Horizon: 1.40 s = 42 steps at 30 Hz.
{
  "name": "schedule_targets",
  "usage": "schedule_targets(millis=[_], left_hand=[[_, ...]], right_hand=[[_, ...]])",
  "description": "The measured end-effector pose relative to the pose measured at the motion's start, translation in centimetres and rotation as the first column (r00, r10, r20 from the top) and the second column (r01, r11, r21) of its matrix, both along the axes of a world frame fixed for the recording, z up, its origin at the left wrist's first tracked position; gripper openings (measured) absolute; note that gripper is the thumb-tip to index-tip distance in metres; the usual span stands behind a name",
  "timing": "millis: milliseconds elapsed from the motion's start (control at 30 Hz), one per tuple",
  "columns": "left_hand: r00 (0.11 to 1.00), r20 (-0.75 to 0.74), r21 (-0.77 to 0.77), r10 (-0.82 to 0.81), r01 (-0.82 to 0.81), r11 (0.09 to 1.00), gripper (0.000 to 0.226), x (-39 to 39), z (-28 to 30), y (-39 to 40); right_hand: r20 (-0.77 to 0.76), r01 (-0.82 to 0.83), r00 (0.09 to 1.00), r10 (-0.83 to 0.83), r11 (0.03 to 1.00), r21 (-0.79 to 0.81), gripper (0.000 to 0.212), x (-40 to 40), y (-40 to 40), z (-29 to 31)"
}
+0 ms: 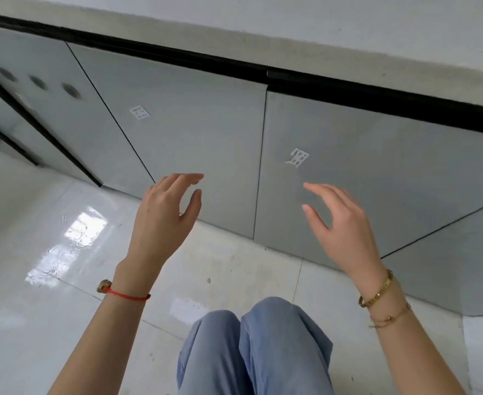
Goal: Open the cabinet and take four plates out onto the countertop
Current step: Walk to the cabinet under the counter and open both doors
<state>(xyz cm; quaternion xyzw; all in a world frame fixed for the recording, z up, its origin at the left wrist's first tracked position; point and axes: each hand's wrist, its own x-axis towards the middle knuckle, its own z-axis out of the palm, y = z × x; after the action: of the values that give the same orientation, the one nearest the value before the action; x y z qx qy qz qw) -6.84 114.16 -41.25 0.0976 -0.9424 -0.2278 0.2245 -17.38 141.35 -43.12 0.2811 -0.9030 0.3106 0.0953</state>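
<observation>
The cabinet doors are shut, so whatever is inside is hidden; no plates show anywhere. The surface above the cabinets is seen only as its pale front edge, and its top runs out of the picture's upper edge. The print on the two small stickers is too small to read. The right hand is blurred about the fingertips, so their exact pose is unclear. Both forearms and the knees in blue trousers are cut off by the lower edge. The leftmost panel with three round holes is cropped by the left edge.
</observation>
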Motion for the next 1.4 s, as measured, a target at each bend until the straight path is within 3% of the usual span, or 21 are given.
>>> schedule_targets(millis=[167,367,533,633,767,867,1067,1167,1267,1400], left_hand=[[0.988,-0.156,-0.007,0.001,-0.002,1.000,0.024,-3.4,-3.8,-0.7],[0.939,-0.342,-0.008,-0.035,0.035,0.999,0.023,-7.9,-0.4,-1.0],[0.948,-0.317,0.310,0.022,0.081,0.947,0.023,-11.3,4.7,-0.6],[0.959,-0.283,0.540,0.007,0.154,0.827,0.022,-12.8,6.3,-0.4],[0.953,-0.304,0.799,-0.017,0.264,0.540,0.013,-14.0,7.1,0.0],[0.945,-0.325,0.858,-0.042,0.313,0.407,0.006,-14.4,7.0,-0.2],[0.933,-0.351,0.889,-0.083,0.360,0.283,0.012,-14.3,7.0,-0.7],[0.934,-0.339,0.899,-0.116,0.358,0.251,0.018,-13.7,7.0,-0.9],[0.932,-0.341,0.887,-0.122,0.362,0.286,0.025,-12.4,6.9,-1.1],[0.924,-0.360,0.863,-0.126,0.382,0.332,0.011,-9.8,6.5,-1.6]], right_hand=[[-0.145,-0.016,0.989,0.003,0.996,-0.087,0.033,-3.1,-1.5,-3.3],[-0.290,-0.068,0.957,0.011,0.980,-0.189,0.033,-4.7,-3.9,-1.5],[-0.362,-0.096,0.932,0.012,0.972,-0.215,0.034,-5.3,-6.6,1.6],[-0.380,-0.094,0.925,0.002,0.970,-0.224,0.035,-5.6,-7.8,2.6],[-0.360,-0.083,0.933,0.006,0.977,-0.198,0.034,-5.6,-8.7,2.9],[-0.342,-0.077,0.940,0.011,0.981,-0.179,0.035,-5.4,-9.3,2.9],[-0.307,-0.064,0.951,0.018,0.988,-0.139,0.040,-5.0,-10.4,2.8],[-0.324,-0.048,0.946,-0.009,0.984,-0.169,0.041,-4.4,-10.7,2.5],[-0.321,-0.014,0.945,-0.065,0.972,-0.237,0.042,-4.0,-10.7,2.0],[-0.305,-0.073,0.952,-0.001,0.970,-0.231,0.049,-3.0,-11.2,1.6]])
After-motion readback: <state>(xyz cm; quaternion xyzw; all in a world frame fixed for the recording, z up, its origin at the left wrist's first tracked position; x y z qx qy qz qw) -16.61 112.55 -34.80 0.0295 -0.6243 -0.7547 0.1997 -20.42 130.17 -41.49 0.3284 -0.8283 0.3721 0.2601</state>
